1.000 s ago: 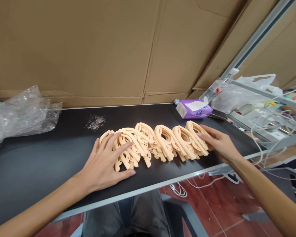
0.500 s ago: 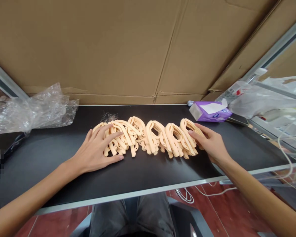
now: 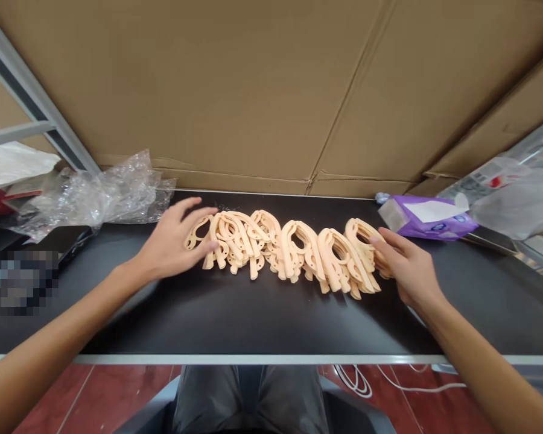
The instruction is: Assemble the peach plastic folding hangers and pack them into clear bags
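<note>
A row of several flat peach-coloured plastic pieces, each with curved cut-outs, lies overlapping along the black table. At the row's left end is my left hand, its fingers spread and its thumb touching the outermost piece. My right hand presses flat against the right end of the row with its fingers together and extended. Neither hand grips anything.
Crumpled clear plastic wrap lies at the table's back left. A purple tissue pack and a white plastic bag sit at the right. Cardboard sheets wall the back. A metal frame post stands at the left.
The camera view has swung left. My left hand has lifted off the pieces at the left end and spread open beside them. My right hand stays at the right end.
</note>
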`<state>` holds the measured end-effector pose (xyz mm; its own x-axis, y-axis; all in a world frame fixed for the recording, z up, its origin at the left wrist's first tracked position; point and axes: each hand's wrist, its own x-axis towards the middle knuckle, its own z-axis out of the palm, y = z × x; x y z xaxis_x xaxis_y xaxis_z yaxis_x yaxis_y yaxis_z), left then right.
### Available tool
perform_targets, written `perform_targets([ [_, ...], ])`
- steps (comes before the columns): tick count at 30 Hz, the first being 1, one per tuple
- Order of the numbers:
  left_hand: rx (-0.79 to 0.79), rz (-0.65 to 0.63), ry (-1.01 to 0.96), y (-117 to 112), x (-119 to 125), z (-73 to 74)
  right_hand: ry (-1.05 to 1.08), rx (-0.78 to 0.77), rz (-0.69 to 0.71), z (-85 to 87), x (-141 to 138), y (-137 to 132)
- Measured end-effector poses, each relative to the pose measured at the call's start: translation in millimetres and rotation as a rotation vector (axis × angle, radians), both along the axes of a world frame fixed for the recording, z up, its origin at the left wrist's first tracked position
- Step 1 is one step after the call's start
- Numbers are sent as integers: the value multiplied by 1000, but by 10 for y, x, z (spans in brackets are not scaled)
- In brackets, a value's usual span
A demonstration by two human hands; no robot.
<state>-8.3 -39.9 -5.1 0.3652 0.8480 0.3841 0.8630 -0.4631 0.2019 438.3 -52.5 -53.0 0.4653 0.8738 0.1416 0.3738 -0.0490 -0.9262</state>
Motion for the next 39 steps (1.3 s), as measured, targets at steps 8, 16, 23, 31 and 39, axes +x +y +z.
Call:
perform_targets([
  [8, -53, 784, 40, 11, -995, 370, 153, 59, -132, 51, -11, -21],
  [16, -131, 817, -56, 30, -1171, 334, -340, -98, -112, 76, -20, -75],
  [23, -58, 713, -304, 170, -1077, 397, -464, -149, -99, 134, -102, -79],
  [31, -208, 477, -509, 274, -880, 374, -508, -183, -73, 188, -139, -93],
  [39, -212, 524, -194, -135, -1210, 321, -509, -173, -53, 182, -121, -107],
])
